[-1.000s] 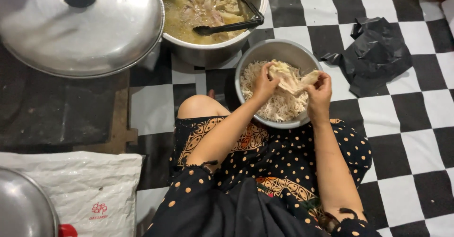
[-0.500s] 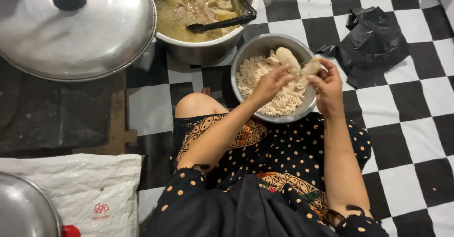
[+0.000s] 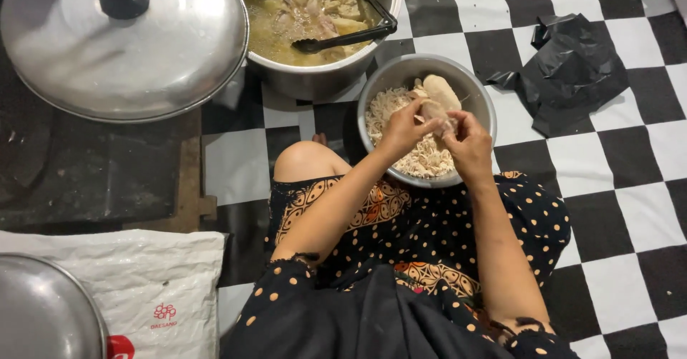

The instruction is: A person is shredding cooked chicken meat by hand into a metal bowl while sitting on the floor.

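Together, both hands pinched one piece of cooked chicken (image 3: 438,100) over the steel bowl (image 3: 478,95) — left hand (image 3: 402,126) and right hand (image 3: 469,143) equally near, its long axis running away from the person.

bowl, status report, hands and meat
Left hand and right hand both pinch a piece of chicken over the bowl. Shredded meat piled inside. Nothing in the way.

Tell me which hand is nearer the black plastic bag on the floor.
Right. The right hand is over the metal bowl, on the side toward the black plastic bag; the left hand is farther left over that bowl.
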